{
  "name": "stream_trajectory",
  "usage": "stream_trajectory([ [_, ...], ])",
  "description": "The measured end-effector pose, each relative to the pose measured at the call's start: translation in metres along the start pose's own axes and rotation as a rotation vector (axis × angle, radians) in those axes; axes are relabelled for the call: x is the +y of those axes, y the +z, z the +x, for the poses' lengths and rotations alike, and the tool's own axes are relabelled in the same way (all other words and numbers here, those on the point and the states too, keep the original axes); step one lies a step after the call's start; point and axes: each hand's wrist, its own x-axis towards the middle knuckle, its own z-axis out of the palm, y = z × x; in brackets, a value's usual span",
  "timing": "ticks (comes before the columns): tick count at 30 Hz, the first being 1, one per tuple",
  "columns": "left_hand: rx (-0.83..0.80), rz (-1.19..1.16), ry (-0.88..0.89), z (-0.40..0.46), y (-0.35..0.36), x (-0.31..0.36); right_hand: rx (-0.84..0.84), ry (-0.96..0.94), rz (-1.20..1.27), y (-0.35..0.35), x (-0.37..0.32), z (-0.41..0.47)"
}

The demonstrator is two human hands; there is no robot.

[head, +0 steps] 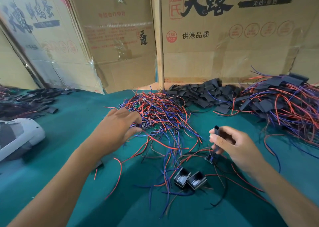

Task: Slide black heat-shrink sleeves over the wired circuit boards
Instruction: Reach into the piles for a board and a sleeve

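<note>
A tangled heap of small circuit boards with red and blue wires (160, 112) lies in the middle of the green table (74, 116). My left hand (119, 124) reaches into its left edge and pinches a small board among the wires. My right hand (231, 145) grips a black heat-shrink sleeve (216, 131) upright, its open end on top. Just below that hand a small wired board (209, 158) lies on the cloth. A pile of loose black sleeves (203, 92) sits at the back.
Sleeved boards with wires (283, 99) are heaped at the right. Two small black open boxes (189, 179) lie near the front. More dark sleeves (31, 102) lie at the left, with a grey-white object (19, 137) beside them. Cardboard boxes (224, 36) wall the back.
</note>
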Motion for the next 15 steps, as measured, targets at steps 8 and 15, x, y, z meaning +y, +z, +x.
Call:
stream_trajectory([
  [8,0.224,-0.167,0.037,0.02,-0.027,0.027,0.103,-0.225,-0.509,-0.011,-0.017,-0.005],
  [15,0.355,-0.085,0.021,0.018,0.01,0.036,-0.029,-0.38,-0.643,-0.024,-0.035,-0.006],
])
